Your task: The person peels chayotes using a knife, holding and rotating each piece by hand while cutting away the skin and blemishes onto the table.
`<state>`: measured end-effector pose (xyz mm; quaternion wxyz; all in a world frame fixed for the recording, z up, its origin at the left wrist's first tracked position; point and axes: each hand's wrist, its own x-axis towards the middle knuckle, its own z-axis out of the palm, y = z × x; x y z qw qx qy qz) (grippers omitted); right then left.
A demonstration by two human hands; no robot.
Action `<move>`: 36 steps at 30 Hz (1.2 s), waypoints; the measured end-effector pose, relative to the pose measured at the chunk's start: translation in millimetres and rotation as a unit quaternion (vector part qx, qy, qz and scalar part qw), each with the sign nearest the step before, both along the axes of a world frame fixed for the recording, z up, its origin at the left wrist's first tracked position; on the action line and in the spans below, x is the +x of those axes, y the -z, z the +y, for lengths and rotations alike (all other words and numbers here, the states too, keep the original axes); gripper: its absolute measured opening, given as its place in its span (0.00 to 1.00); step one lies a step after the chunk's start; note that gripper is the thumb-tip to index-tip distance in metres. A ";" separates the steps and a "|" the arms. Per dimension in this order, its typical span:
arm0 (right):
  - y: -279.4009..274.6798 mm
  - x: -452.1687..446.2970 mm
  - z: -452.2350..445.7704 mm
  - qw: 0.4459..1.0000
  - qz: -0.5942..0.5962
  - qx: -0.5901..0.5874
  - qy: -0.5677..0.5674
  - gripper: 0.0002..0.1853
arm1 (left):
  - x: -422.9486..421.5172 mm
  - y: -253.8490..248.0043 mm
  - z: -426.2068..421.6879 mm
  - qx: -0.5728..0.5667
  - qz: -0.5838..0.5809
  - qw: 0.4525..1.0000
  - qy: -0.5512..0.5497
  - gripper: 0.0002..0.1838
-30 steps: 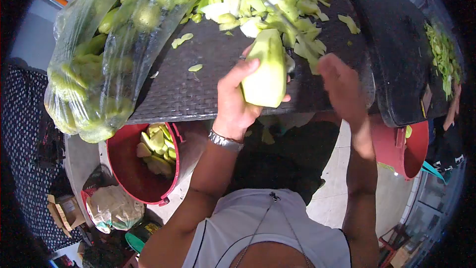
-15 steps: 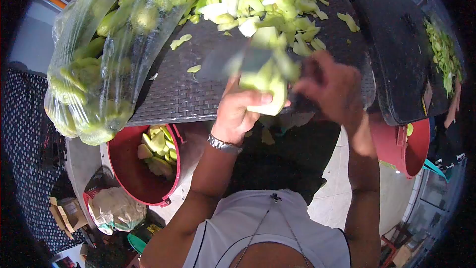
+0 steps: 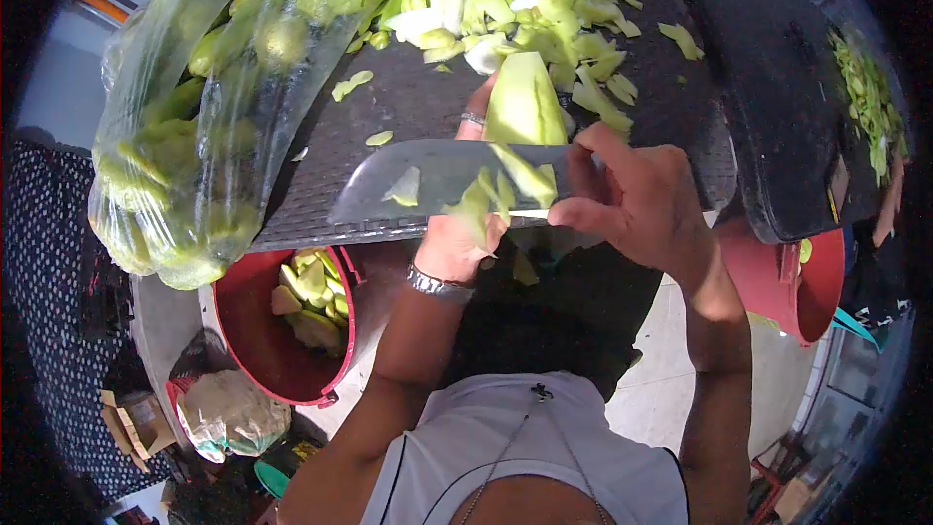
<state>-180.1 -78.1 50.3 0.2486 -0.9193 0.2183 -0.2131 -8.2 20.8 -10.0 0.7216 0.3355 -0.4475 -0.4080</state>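
My left hand [image 3: 455, 251], with a metal watch at the wrist, is wrapped around a peeled pale green fruit [image 3: 523, 102], which looks like a green papaya. The knife's blade hides part of that hand and the fruit's lower end. In my right hand [image 3: 646, 199] is a broad-bladed knife [image 3: 374, 180], its tip pointing left, its handle covered by my fingers. Thin pale green slivers cling to the blade. Beyond the fruit, a heap of peelings and cut pieces [image 3: 544, 0] lies on the dark woven tabletop [image 3: 671, 78].
A clear plastic bag [image 3: 185, 156] of whole green fruit hangs over the table's left edge. Below stands a red bucket [image 3: 225, 331] holding peeled pieces. Another red bucket [image 3: 821, 282] is at right, near a dark surface with green shreds [image 3: 865, 117] and another person's hand [image 3: 886, 204].
The knife was blurred, held up across the fruit; now its blade lies level and lower, in front of my left hand. The fruit has tilted away from me, and slivers show on the blade.
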 end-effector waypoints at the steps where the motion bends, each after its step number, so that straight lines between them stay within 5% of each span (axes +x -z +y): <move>1: 3.8 0.0 -3.4 1.000 -0.001 -0.026 -0.005 0.35 | 0.2 2.6 -1.3 -0.032 -0.010 0.999 0.001 0.55; 7: 10.6 -2.0 -11.0 0.999 -0.019 -0.035 -0.035 0.37 | 1.1 -2.1 -12.4 0.112 0.246 0.960 0.074 0.34; 13: 7.2 -2.9 -5.2 0.998 -0.022 -0.011 -0.054 0.33 | 16.2 28.6 -29.8 0.078 0.384 0.902 0.180 0.37; 16: 5.8 -3.5 -14.5 0.998 -0.009 -0.037 -0.046 0.30 | 4.1 18.8 -14.8 0.060 0.217 0.972 0.069 0.49; 18: 15.5 -6.4 -34.3 0.998 0.004 -0.031 0.062 0.28 | -2.3 -18.1 5.4 0.163 0.235 0.956 0.059 0.61; 22: 25.8 -11.6 -71.3 0.976 0.038 0.062 0.206 0.24 | 0.2 -24.9 9.8 0.116 0.238 0.958 0.112 0.57; 25: 19.4 -6.1 -53.2 0.968 -0.016 0.166 0.190 0.24 | 4.1 -17.8 6.3 0.138 0.270 0.943 0.135 0.56; 32: -11.3 1.0 -6.7 0.998 0.050 0.008 0.032 0.29 | -1.9 2.4 5.0 0.181 0.239 0.953 0.035 0.51; 36: 21.4 -10.4 -59.7 0.987 0.050 -0.066 0.138 0.23 | 6.2 -11.4 6.7 0.175 0.221 0.956 0.086 0.46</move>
